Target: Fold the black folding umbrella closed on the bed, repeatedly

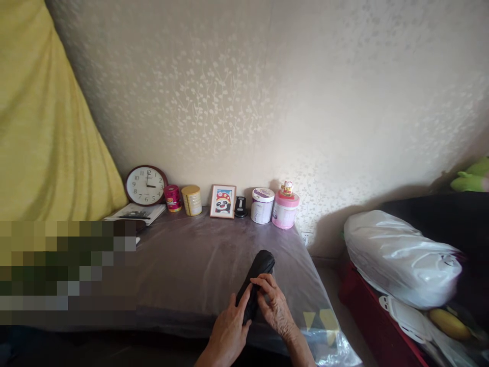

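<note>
Work is centring on the black bundle point(263, 262), probably a folded umbrella, going by its shape. It is lying tilted over the near part of the table point(183, 265), far end pointing away and slightly right; whether its underside is touching the tabletop, can't tell.

Step in hand, my read: left is steadying, right is working the fabric or a strap partway along. No strap is showing clearly, so not certain. Next move is probably calling for a firm left hold plus fine fingertip work from the right; loose cloth could be slipping if the left relaxes.

Pose: left hand point(230, 324) is coming up from the bottom edge, angled right, clamping around the near end, index lying along the side. Right hand point(275, 309) is reaching in from lower right, wrist bent, back of hand up, fingers curling left over the bundle. Its fingertips are touching the cloth, thumb tucked below; whether they are closing on a pinch of it, can't tell.

Picture frame point(223, 202) and white tub point(262, 210) are standing at the wall side, well apart from both hands.
</note>
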Motion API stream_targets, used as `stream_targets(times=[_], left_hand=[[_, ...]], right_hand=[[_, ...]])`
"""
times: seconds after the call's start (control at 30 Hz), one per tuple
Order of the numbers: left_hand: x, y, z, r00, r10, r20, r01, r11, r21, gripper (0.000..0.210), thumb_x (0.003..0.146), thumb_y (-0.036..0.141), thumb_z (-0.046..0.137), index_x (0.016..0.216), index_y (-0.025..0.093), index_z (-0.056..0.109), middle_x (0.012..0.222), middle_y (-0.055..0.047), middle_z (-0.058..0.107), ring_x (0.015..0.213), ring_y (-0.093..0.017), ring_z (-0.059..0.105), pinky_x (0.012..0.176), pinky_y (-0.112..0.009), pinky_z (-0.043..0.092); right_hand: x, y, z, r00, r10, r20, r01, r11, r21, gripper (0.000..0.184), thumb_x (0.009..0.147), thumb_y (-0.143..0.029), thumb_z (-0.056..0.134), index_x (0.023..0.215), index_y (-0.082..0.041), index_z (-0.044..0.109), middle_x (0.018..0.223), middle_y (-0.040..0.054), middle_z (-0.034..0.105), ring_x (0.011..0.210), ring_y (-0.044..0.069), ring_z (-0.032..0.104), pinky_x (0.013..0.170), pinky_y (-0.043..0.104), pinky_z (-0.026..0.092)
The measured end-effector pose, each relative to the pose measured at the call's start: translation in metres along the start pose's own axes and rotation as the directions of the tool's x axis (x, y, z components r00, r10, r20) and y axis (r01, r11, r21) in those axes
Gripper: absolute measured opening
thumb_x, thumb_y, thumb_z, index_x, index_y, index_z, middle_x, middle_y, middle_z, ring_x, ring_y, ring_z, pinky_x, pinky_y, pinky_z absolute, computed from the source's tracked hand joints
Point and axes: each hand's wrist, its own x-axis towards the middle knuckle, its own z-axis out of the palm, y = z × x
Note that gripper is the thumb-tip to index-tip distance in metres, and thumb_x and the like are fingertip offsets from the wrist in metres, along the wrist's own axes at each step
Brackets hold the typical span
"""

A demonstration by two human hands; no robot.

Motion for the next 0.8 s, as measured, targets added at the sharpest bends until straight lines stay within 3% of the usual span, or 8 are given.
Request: stream_targets(times=[0.23, 0.47, 0.63, 0.8], left_hand=[[0.001, 0.0, -0.002, 1.0, -0.011, 0.003, 0.011, 1.0, 0.002, 0.066, 0.079, 0.017, 0.042, 0.139, 0.029, 0.017, 0.135, -0.017, 0.041, 0.1, -0.026, 0.061, 0.085, -0.037, 0.045], [0.001, 0.002, -0.004, 1.0, 0.014, 0.002, -0.014, 0.999, 0.038, 0.067, 0.081, 0.018, 0.042, 0.138, 0.035, 0.013, 0.131, -0.013, 0.044, 0.094, -0.022, 0.063, 0.081, -0.033, 0.048], [0.001, 0.004, -0.006, 0.999, 0.004, 0.042, -0.01, 0.992, 0.129, 0.067, 0.083, 0.016, 0.042, 0.137, 0.04, 0.01, 0.131, -0.012, 0.045, 0.092, -0.021, 0.064, 0.079, -0.032, 0.05], [0.0, 0.004, -0.003, 1.0, 0.002, 0.027, -0.007, 0.983, 0.181, 0.066, 0.083, 0.016, 0.043, 0.137, 0.039, 0.012, 0.134, -0.015, 0.042, 0.094, -0.022, 0.064, 0.081, -0.034, 0.049]], right_hand=[[-0.002, -0.001, 0.0, 1.0, 0.02, 0.003, -0.02, 0.998, 0.059, 0.026, 0.079, -0.015, 0.049, 0.097, -0.027, 0.064, 0.107, 0.0044, 0.056, 0.098, 0.017, 0.056, 0.086, 0.029, 0.045], [-0.003, 0.009, -0.002, 0.991, 0.097, -0.087, -0.078, 0.975, 0.209, 0.011, 0.081, -0.027, 0.054, 0.083, -0.022, 0.064, 0.096, 0.0047, 0.06, 0.09, 0.017, 0.057, 0.078, 0.027, 0.046], [-0.004, 0.013, -0.004, 0.963, 0.253, -0.098, -0.197, 0.901, 0.386, 0.013, 0.077, -0.034, 0.062, 0.078, -0.021, 0.061, 0.072, -0.0011, 0.056, 0.065, 0.012, 0.053, 0.063, 0.023, 0.043], [0.005, 0.011, 0.001, 0.956, 0.292, -0.027, -0.24, 0.831, 0.501, 0.016, 0.076, -0.036, 0.063, 0.078, -0.02, 0.061, 0.068, -0.0025, 0.054, 0.064, 0.012, 0.052, 0.064, 0.024, 0.043]])
